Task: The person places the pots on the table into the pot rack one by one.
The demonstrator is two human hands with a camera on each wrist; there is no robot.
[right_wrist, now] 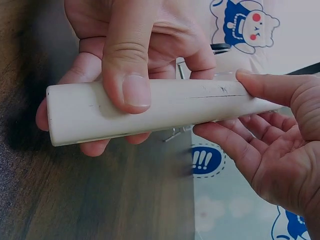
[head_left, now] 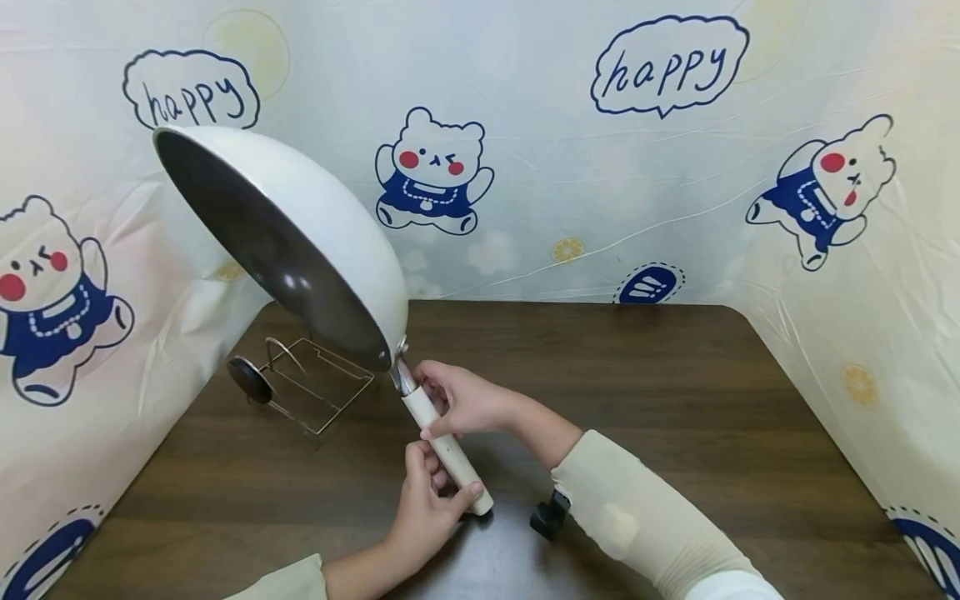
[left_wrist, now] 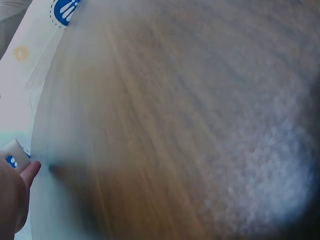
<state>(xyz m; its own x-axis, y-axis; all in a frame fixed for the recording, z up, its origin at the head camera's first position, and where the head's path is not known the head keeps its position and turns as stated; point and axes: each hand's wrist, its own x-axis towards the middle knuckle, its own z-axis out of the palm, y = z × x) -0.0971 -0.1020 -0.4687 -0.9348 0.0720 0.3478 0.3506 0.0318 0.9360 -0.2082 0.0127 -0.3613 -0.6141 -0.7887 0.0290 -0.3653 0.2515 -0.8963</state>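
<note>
A wok (head_left: 337,192), white outside and dark inside, is held tilted above the table, its open side facing down and to the left. Its pale handle (head_left: 453,458) slopes toward the person. My left hand (head_left: 427,504) grips the handle near its free end, the thumb (right_wrist: 135,90) laid along the top and other fingers beneath. Higher up, by the metal joint (head_left: 403,375), my right hand (head_left: 468,400) pinches the handle between thumb and fingers. In the left wrist view, only part of the left hand (left_wrist: 12,200) and the handle's end (left_wrist: 17,152) show at the edge.
A wire rack (head_left: 315,387) with a dark round disc (head_left: 250,380) stands on the table's left side, behind the hands. Beside the right sleeve is a small black device (head_left: 551,515). Printed cloth (head_left: 540,167) hangs around the brown wooden table (head_left: 637,375).
</note>
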